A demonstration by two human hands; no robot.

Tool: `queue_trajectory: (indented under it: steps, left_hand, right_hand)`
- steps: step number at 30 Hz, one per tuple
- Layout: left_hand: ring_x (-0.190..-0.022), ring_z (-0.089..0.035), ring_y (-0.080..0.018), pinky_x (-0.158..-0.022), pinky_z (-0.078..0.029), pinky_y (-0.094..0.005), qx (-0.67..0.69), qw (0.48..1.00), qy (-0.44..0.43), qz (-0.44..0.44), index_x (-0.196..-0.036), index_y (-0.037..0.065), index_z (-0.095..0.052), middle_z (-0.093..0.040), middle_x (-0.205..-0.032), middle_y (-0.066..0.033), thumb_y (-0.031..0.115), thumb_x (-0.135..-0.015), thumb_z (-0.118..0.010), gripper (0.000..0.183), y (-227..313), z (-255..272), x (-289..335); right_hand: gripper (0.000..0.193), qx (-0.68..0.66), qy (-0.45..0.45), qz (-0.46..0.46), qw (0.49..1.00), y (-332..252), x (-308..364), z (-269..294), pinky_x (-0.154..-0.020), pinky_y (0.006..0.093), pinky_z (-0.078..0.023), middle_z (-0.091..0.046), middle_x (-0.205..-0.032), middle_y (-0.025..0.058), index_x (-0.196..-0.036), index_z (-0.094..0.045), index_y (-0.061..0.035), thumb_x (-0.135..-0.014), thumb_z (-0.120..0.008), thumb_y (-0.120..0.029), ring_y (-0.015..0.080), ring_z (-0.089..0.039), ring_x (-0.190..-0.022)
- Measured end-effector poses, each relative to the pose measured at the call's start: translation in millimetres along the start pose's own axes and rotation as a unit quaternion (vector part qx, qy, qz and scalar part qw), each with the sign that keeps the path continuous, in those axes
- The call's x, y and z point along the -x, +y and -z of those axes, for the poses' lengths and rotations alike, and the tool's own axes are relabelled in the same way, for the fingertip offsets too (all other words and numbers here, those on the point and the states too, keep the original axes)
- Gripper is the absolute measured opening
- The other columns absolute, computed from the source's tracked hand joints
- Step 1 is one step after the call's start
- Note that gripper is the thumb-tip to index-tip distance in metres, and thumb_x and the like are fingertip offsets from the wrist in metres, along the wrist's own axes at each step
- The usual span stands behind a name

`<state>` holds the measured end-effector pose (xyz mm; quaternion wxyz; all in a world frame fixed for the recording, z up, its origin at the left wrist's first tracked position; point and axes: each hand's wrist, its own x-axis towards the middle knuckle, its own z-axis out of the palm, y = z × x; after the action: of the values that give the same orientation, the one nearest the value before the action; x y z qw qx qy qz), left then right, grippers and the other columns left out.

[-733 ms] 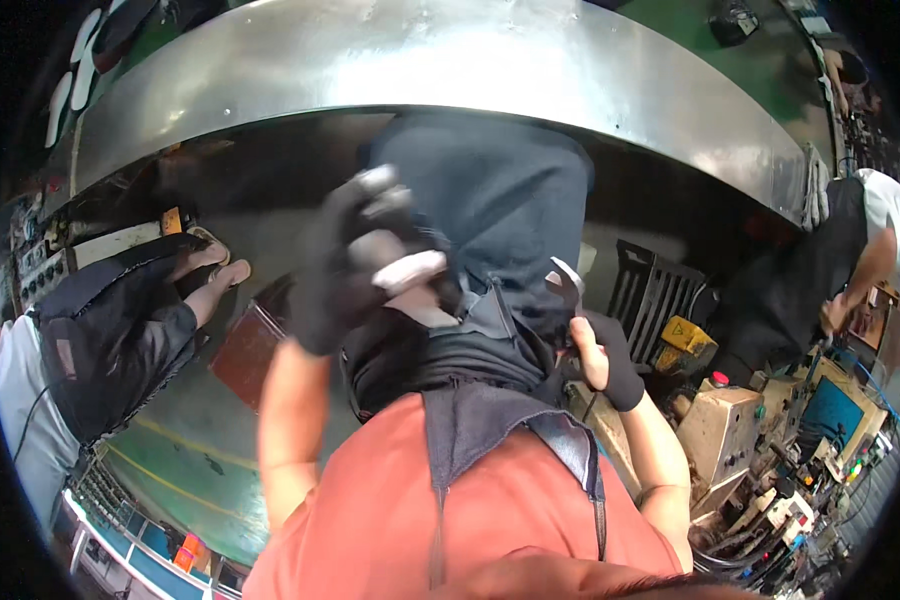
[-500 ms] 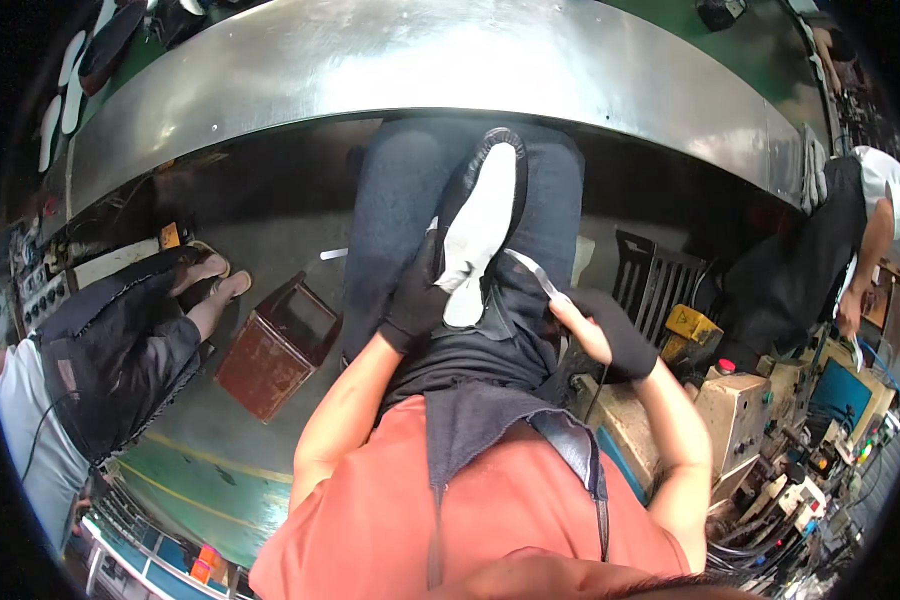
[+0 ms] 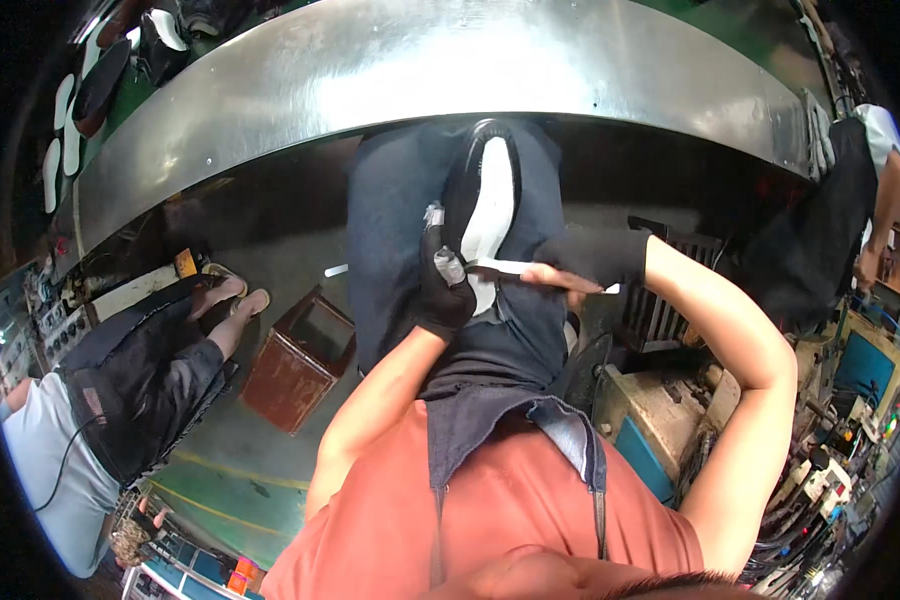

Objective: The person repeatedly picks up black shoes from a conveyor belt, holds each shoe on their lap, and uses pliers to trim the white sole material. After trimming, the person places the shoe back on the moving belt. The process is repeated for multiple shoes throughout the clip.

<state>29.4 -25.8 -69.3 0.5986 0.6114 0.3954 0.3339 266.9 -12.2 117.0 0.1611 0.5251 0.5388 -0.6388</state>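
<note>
A black shoe (image 3: 458, 195) rests bottom up across my thighs, its toe toward the bench and a white insole (image 3: 494, 195) showing along its underside. My left hand (image 3: 447, 290), in a black glove with silvery tape on the fingertips, grips its left side near the heel. In my right hand (image 3: 590, 265), gloved with bare fingers, is a narrow flat blade-like tool (image 3: 507, 267) held crosswise. Its tip meets the shoe near the heel, beside my left fingertips; whether it cuts or only touches cannot be told.
A shiny metal bench (image 3: 390, 80) curves across in front of my knees. Left of me stand a brown box (image 3: 288, 375) and a seated person (image 3: 140, 390). Machinery (image 3: 660, 415) and another person (image 3: 805, 240) are on the right. White insoles (image 3: 52, 175) lie at the far left.
My right hand has swung up and inward, bringing the tool from beside the shoe to across its heel end. My left thumb and fingers have shifted along the shoe's left side.
</note>
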Motion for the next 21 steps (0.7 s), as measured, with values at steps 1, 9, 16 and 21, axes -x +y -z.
queue_trajectory:
  steps: [1,9,16,21]
  left_hand:
    - [-0.129,-0.042,-0.0338,-0.106,-0.034,-0.0371,-0.046,0.998,0.007,-0.032,-0.144,-0.006,-0.023,-0.042,-0.138,-0.0229,0.026,-0.096,-0.045,0.062,11,-1,-4]
    - [-0.115,-0.051,-0.0273,-0.102,-0.038,-0.0382,0.046,0.964,-0.157,0.211,-0.139,-0.002,-0.033,-0.050,-0.130,-0.0165,0.027,-0.101,-0.044,0.050,38,36,-28]
    - [-0.083,-0.059,-0.0180,-0.078,-0.048,-0.0296,0.337,0.863,-0.112,0.359,-0.105,0.000,-0.062,-0.062,-0.093,-0.0092,0.051,-0.100,-0.034,0.058,5,33,-27]
    - [-0.088,-0.060,-0.0187,-0.082,-0.048,-0.0301,0.376,0.863,-0.103,0.323,-0.115,0.000,-0.055,-0.061,-0.099,-0.0098,0.053,-0.101,-0.031,0.059,77,10,-36]
  right_hand:
    - [0.043,0.185,0.107,0.084,0.973,14,-9,-11,-0.061,0.0417,-0.051,-0.067,-0.069,0.0116,-0.080,-0.071,-0.0072,-0.097,-0.044,-0.036,0.0249,-0.067,-0.063]
    - [0.041,0.268,0.258,0.362,0.855,-39,-11,-61,-0.064,0.0429,-0.051,-0.061,-0.077,0.0160,-0.086,-0.065,-0.0012,-0.091,-0.054,-0.040,0.0295,-0.063,-0.073]
    - [0.050,-0.172,0.180,0.099,0.963,28,-13,-57,-0.065,0.0327,-0.046,-0.064,-0.073,0.0098,-0.089,-0.063,0.0018,-0.101,-0.041,-0.041,0.0174,-0.057,-0.067]
    - [0.049,-0.352,0.129,0.083,0.923,3,-4,-52,-0.067,0.0330,-0.048,-0.061,-0.073,0.0125,-0.089,-0.064,-0.0020,-0.100,-0.039,-0.043,0.0209,-0.059,-0.065]
